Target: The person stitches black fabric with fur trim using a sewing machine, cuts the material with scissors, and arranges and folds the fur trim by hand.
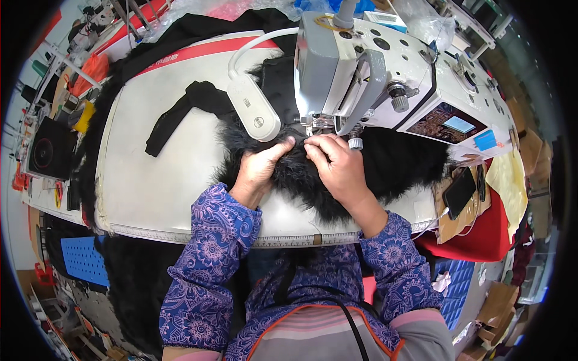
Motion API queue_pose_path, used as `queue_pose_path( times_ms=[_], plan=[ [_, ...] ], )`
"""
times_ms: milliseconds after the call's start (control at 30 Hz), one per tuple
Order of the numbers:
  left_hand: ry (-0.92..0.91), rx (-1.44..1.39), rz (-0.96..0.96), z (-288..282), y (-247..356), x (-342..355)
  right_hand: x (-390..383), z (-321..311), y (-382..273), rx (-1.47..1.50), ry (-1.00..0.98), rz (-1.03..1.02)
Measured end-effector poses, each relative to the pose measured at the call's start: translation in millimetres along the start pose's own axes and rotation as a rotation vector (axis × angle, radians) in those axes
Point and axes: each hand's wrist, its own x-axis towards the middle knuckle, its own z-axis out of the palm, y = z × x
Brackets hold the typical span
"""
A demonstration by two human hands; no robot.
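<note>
Black fur fabric with a smooth dark backing lies across the sewing machine bed, its edge running under the presser foot. My left hand is closed on the fur left of the needle, thumb on top and the other fingers mostly buried beneath. Close to the needle's front right, my right hand pinches the fabric edge between thumb and fingertips. The white and grey sewing machine stands directly beyond both hands. A white lamp on a bent arm hangs just above the fur, beside my left hand.
A black cloth strip lies on the white table, whose front edge carries a ruler strip. More black fur drapes over the left side. A dark phone rests at right on cardboard, and a blue crate stands below.
</note>
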Motion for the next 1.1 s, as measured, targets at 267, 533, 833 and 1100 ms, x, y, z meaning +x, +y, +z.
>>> queue_pose_path(
  times_ms=[267, 533, 833, 1100],
  plan=[
    [0.020, 0.151, 0.034, 0, -2, -3, 2, -7, -11, -0.431, -0.150, -0.174],
    [-0.005, 0.132, 0.038, 2, 0, -4, 5, -6, 0, 0.024, 0.013, -0.018],
    [0.011, 0.152, 0.024, 0, -3, -3, 4, -6, -2, -0.380, -0.047, -0.289],
    [-0.028, 0.224, 0.100, -2, -7, -2, 8, -8, 1, -0.259, -0.111, -0.157]
  ],
)
